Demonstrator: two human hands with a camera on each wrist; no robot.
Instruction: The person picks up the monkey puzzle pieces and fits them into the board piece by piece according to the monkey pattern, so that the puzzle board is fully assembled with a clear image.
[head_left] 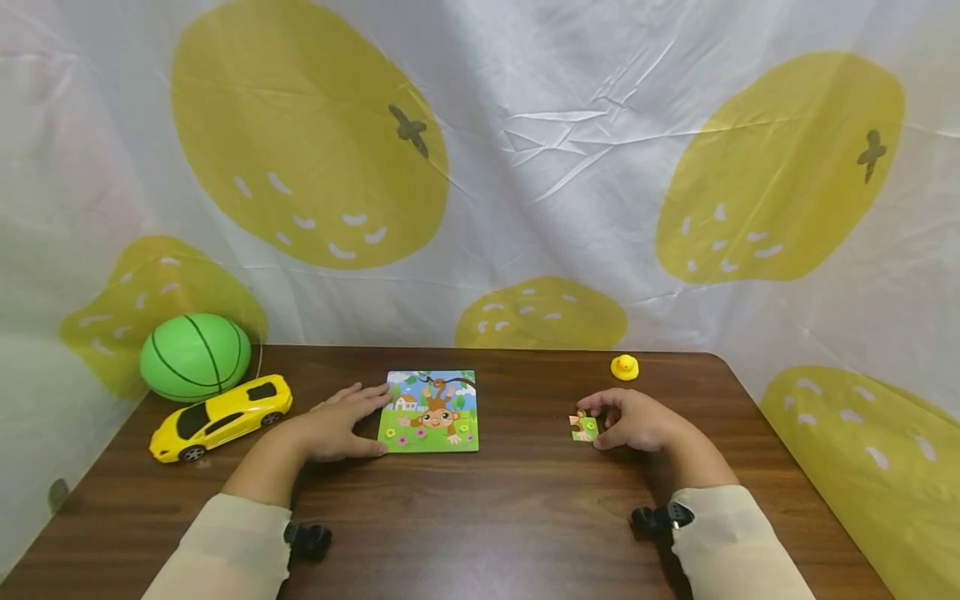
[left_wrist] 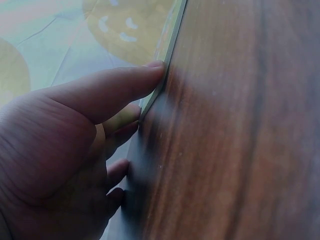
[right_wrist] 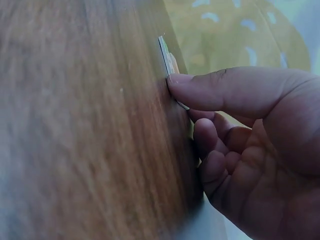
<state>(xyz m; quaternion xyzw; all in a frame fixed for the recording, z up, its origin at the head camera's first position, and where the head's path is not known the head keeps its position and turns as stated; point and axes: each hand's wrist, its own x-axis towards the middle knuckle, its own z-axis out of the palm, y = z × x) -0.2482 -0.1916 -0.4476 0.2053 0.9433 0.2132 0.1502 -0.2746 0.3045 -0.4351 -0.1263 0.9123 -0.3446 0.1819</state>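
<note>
A square jigsaw puzzle [head_left: 429, 417] with a monkey hanging over green grass lies flat on the table in the head view. My left hand [head_left: 341, 422] is at its left side, fingers reaching out and the thumb at the lower left corner. In the left wrist view that thumb [left_wrist: 135, 82] touches the puzzle's thin edge. Farther right, my right hand [head_left: 633, 421] pinches a small jigsaw piece [head_left: 582, 427] printed with part of the monkey and green grass. The right wrist view shows the thumb on the piece [right_wrist: 165, 56], the other fingers curled behind.
On the left stand a yellow toy car [head_left: 221, 417] and a green ball [head_left: 197, 357]. A yellow rubber duck [head_left: 624, 367] sits beyond my right hand. The brown wooden table [head_left: 480, 525] ends against a white curtain [head_left: 555, 192] with yellow fruit prints.
</note>
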